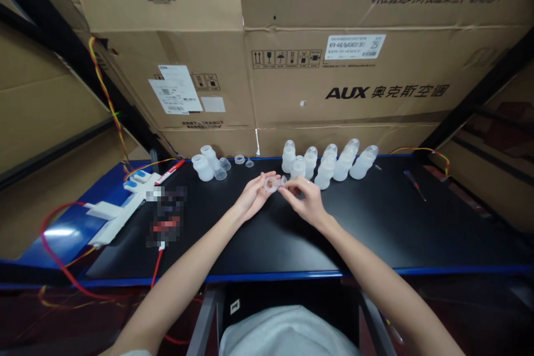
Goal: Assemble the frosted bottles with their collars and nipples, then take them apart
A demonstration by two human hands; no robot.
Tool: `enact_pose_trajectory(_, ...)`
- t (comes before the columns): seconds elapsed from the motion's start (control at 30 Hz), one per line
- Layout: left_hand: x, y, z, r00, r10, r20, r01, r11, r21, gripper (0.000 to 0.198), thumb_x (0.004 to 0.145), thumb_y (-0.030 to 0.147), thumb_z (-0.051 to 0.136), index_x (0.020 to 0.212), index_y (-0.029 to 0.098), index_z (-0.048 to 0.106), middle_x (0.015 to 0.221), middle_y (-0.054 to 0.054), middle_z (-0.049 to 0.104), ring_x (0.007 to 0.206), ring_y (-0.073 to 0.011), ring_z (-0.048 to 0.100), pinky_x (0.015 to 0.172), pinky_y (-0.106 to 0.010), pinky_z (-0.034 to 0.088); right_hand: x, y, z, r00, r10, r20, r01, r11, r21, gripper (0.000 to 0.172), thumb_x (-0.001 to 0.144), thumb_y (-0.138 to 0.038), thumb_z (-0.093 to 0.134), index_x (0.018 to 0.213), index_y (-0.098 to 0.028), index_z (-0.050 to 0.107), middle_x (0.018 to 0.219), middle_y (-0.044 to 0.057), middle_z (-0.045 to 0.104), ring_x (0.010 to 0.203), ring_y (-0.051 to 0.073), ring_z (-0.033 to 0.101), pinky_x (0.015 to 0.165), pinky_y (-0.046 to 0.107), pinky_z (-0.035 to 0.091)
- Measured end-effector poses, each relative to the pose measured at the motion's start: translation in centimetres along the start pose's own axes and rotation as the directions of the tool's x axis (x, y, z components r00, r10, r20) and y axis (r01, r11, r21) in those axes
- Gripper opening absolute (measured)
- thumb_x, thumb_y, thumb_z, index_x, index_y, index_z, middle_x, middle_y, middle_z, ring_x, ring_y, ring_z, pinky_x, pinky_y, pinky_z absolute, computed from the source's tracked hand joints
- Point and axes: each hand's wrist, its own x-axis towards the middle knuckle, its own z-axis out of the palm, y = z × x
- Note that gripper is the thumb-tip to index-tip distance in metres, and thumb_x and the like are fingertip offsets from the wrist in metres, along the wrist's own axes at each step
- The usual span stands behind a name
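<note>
My left hand (252,198) is closed on a clear bottle collar ring (271,184), held just above the black mat. My right hand (307,199) pinches a small clear bottle teat (284,180) against the ring's right side; how far the teat sits inside the ring cannot be made out. Behind my left hand stand two uncapped white baby bottles (202,168). Beside them lie two clear dome caps (221,173), another collar ring (239,159) and another teat (249,163). Several baby bottles with clear caps (325,170) stand behind my right hand.
On the left lie a white power strip (120,211), a red marker (170,171) and a blurred-out item (167,217) with a red cable. A screwdriver (414,184) rests at the right. Cardboard (292,105) walls the back; a blue edge (275,276) runs along the table's front.
</note>
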Motion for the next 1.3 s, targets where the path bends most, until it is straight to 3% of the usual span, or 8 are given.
enact_pose_trajectory(0.23,-0.3,-0.6,0.0,0.999,0.037,0.024,-0.039,0.997,0.059,0.062,0.084,0.066,0.085,0.116,0.014,0.078,0.120,-0.019,0.080,0.116,-0.0321,0.077,0.103,-0.043,0.062,-0.3,0.9,0.5,0.995,-0.080,0.061,0.089,0.983,-0.159,0.022,0.100,-0.047,0.077,0.101,-0.026,0.082,0.095,0.007,0.071,0.089,0.023,0.069,0.085,0.038,0.059)
enact_pose_trajectory(0.4,-0.4,-0.4,-0.3,0.998,0.060,0.016,-0.061,0.995,0.073,0.061,0.079,0.064,0.091,0.112,0.013,0.080,0.114,-0.018,0.082,0.110,-0.0311,0.079,0.104,-0.047,0.063,-0.2,0.5,0.5,0.998,-0.041,0.057,0.046,0.995,-0.094,0.024,0.106,-0.043,0.067,0.107,-0.028,0.085,0.091,0.005,0.070,0.079,0.019,0.068,0.077,0.034,0.059)
enact_pose_trajectory(0.5,-0.6,-0.4,-0.1,0.998,0.033,0.048,-0.039,0.991,0.124,0.066,0.077,0.065,0.091,0.115,0.013,0.080,0.115,-0.019,0.082,0.100,-0.0318,0.081,0.091,-0.048,0.068,-0.4,0.7,0.6,1.000,0.006,0.017,-0.004,0.995,-0.100,0.025,0.106,-0.044,0.068,0.104,-0.028,0.086,0.083,0.004,0.068,0.072,0.018,0.065,0.069,0.032,0.055)
enact_pose_trajectory(0.63,-1.0,-0.1,0.3,0.998,0.017,0.065,-0.029,0.982,0.185,0.069,0.074,0.067,0.092,0.118,0.014,0.080,0.120,-0.021,0.081,0.098,-0.0321,0.081,0.076,-0.041,0.070,-0.4,1.1,0.1,0.981,-0.007,0.196,0.021,0.998,-0.066,0.030,0.109,-0.044,0.062,0.110,-0.027,0.086,0.086,0.004,0.067,0.072,0.016,0.061,0.071,0.031,0.051)
enact_pose_trajectory(0.83,-1.1,0.8,0.0,0.996,0.069,0.062,-0.082,0.968,0.235,0.052,0.069,0.046,0.101,0.108,0.017,0.084,0.122,-0.017,0.082,0.105,-0.0316,0.080,0.090,-0.045,0.068,-0.3,1.3,-0.5,0.838,0.146,0.525,-0.200,0.979,0.046,0.045,0.108,-0.049,0.063,0.145,-0.026,0.071,0.065,-0.007,0.053,0.057,0.011,0.044,0.061,0.025,0.039)
enact_pose_trajectory(0.97,-1.2,0.9,-0.3,0.989,0.102,0.106,-0.133,0.931,0.340,0.048,0.065,0.037,0.103,0.106,0.018,0.085,0.113,-0.014,0.084,0.097,-0.0300,0.082,0.092,-0.047,0.067,-0.2,1.0,-0.5,0.747,0.178,0.640,-0.374,0.909,0.185,0.049,0.104,-0.050,0.067,0.140,-0.017,0.072,0.063,-0.009,0.048,0.053,0.009,0.042,0.053,0.023,0.036)
enact_pose_trajectory(1.1,-1.3,0.5,-0.4,0.983,0.105,0.148,-0.154,0.913,0.377,0.051,0.063,0.036,0.104,0.105,0.017,0.084,0.109,-0.013,0.084,0.092,-0.0292,0.083,0.086,-0.044,0.068,-0.2,1.3,-0.2,0.625,0.201,0.755,-0.578,0.769,0.273,0.050,0.101,-0.049,0.071,0.138,-0.015,0.070,0.062,-0.009,0.054,0.041,0.007,0.046,0.044,0.021,0.036)
enact_pose_trajectory(1.3,-0.8,0.4,-1.0,0.981,0.103,0.164,-0.163,0.894,0.418,0.056,0.063,0.037,0.103,0.109,0.015,0.081,0.109,-0.014,0.085,0.089,-0.0291,0.083,0.082,-0.042,0.069,0.1,2.1,0.4,0.581,0.282,0.763,-0.716,0.623,0.315,0.063,0.093,-0.047,0.079,0.146,-0.017,0.067,0.065,-0.008,0.058,0.040,0.008,0.052,0.038,0.019,0.035)
